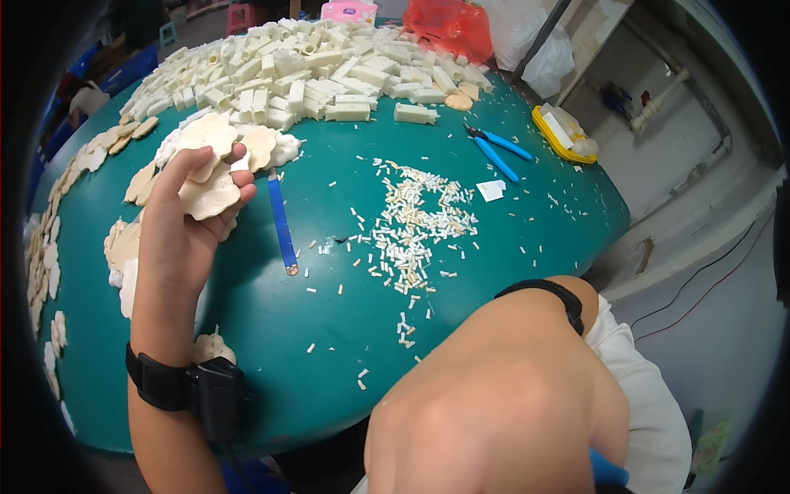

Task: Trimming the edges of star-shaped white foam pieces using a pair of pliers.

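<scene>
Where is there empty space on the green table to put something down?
The barest patch of the green table lies near its front edge, between the left hand and the scattered small white bits. Another lies right of those bits, below the blue cutters. The far side is packed with white blocks, and flat cream pieces line the left rim.

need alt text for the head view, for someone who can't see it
The left hand holds a stack of flat cream flower-shaped pieces above a green round table. The right hand, close to the camera, grips a blue-handled tool. Small white offcuts, white moulded blocks and blue-handled cutters lie on the table.
</scene>
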Demonstrator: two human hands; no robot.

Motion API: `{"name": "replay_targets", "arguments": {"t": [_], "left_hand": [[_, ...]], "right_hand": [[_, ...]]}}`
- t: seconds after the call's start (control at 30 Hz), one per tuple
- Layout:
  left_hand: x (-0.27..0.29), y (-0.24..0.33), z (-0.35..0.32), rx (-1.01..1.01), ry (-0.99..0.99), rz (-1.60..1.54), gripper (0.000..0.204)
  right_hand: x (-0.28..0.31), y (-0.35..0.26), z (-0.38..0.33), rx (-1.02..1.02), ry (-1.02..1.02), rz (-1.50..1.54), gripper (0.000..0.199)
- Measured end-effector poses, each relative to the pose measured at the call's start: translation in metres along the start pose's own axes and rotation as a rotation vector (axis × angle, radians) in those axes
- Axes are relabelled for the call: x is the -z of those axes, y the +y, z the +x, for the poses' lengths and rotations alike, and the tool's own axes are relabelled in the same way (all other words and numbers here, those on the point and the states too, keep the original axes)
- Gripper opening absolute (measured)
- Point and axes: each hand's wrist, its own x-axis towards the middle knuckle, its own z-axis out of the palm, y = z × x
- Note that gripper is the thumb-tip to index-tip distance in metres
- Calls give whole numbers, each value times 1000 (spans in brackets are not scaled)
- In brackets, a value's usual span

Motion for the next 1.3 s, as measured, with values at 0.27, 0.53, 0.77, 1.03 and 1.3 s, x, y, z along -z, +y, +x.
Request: {"name": "replay_targets", "arguments": {"t": [0.27,0.53,0.77,1.03,1.3], "left_hand": [[-4,-1,-1,-1,2,1,38],[-8,0,0,4,24,28,39],[-4,-2,4,17,34,45,40],[2,-4,3,29,-8,23,29],[-8,-1,-5,20,-6,16,29]], "right_hand": [[-11,-6,-22,20,71,-18,43],[-20,-16,-43,47,148,-47,42],[-10,-9,-37,73,137,-62,41],[-2,3,-21,90,68,-68,40],[-6,-2,-18,54,44,-95,40]]}}
